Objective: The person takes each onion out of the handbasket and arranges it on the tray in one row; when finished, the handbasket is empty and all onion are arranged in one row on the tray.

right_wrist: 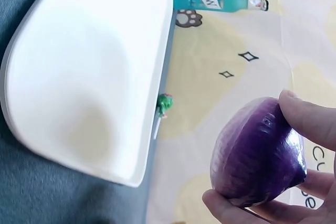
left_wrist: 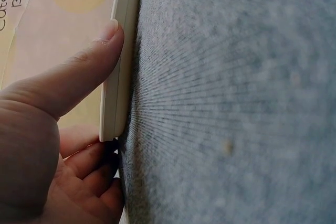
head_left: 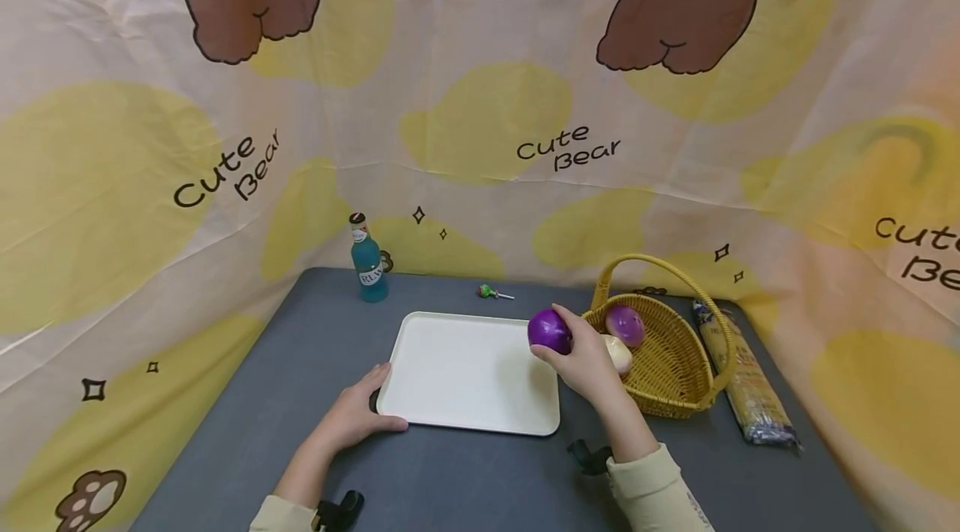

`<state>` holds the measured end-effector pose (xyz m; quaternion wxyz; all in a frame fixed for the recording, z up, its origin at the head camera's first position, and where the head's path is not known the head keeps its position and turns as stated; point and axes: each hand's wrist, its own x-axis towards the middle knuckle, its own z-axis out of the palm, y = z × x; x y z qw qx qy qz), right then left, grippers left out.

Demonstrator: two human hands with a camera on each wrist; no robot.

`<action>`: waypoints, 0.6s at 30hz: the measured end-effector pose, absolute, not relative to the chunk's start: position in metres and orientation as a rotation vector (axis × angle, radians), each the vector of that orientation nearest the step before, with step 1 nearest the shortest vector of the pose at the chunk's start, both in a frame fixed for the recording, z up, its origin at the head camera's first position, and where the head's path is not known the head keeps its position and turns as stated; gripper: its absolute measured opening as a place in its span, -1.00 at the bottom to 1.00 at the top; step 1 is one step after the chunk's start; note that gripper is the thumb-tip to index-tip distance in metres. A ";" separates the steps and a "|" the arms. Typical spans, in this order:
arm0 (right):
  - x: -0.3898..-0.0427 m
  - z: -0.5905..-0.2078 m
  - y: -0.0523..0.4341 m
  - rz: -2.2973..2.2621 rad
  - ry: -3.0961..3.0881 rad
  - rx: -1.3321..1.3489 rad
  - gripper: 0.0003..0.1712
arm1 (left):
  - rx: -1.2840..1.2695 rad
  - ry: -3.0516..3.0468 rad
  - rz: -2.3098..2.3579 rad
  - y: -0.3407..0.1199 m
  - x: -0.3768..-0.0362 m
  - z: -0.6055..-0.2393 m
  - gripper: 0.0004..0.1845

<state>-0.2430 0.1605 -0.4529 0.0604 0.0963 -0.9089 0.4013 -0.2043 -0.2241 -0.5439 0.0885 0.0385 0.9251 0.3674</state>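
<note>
Holding a round purple onion [head_left: 550, 331] in curled fingers, the right hand [head_left: 585, 361] hovers between a white rectangular plastic tray [head_left: 465, 369] and a yellow woven basket [head_left: 667, 373]. That hand partly hides the basket's pale onion [head_left: 621, 353]; another purple onion [head_left: 625, 323] lies beside it. The left hand [head_left: 356, 415] grips the tray's near corner. A blue bottle [head_left: 368, 261] stands behind.

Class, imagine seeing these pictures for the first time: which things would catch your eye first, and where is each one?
First comes the purple onion, gripped in the right hand over the right edge of the white tray. Next, the yellow wicker basket on the right, holding another purple onion and a pale one. The left hand holds the tray's near left corner, and a blue bottle stands at the back.
</note>
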 end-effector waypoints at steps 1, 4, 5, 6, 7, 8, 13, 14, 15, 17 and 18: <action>-0.243 -0.454 0.159 1.217 -2.749 0.295 -0.07 | 0.114 2.753 1.095 -0.224 -0.204 -0.544 0.24; -0.243 -0.455 0.154 1.228 -2.747 0.297 -0.08 | 0.109 2.750 1.098 -0.224 -0.204 -0.543 0.24; -0.243 -0.455 0.153 1.226 -2.749 0.296 -0.08 | 0.107 2.750 1.097 -0.224 -0.204 -0.543 0.24; -0.243 -0.456 0.151 1.227 -2.751 0.293 -0.08 | 0.106 2.748 1.097 -0.224 -0.203 -0.543 0.25; -0.243 -0.456 0.149 1.226 -2.754 0.290 -0.08 | 0.104 2.746 1.099 -0.224 -0.203 -0.543 0.25; -0.243 -0.456 0.148 1.224 -2.756 0.288 -0.08 | 0.103 2.744 1.099 -0.224 -0.203 -0.543 0.25; -0.244 -0.457 0.141 1.211 -2.750 0.302 -0.09 | 0.095 2.742 1.093 -0.223 -0.204 -0.543 0.25; -0.245 -0.457 0.139 1.210 -2.749 0.306 -0.09 | 0.093 2.743 1.090 -0.223 -0.204 -0.543 0.26; -0.245 -0.457 0.137 1.209 -2.743 0.317 -0.09 | 0.092 2.743 1.089 -0.223 -0.204 -0.543 0.26; -0.246 -0.458 0.134 1.206 -2.737 0.330 -0.10 | 0.091 2.746 1.084 -0.223 -0.204 -0.543 0.26; -0.246 -0.459 0.133 1.206 -2.732 0.337 -0.10 | 0.091 2.749 1.083 -0.222 -0.204 -0.543 0.26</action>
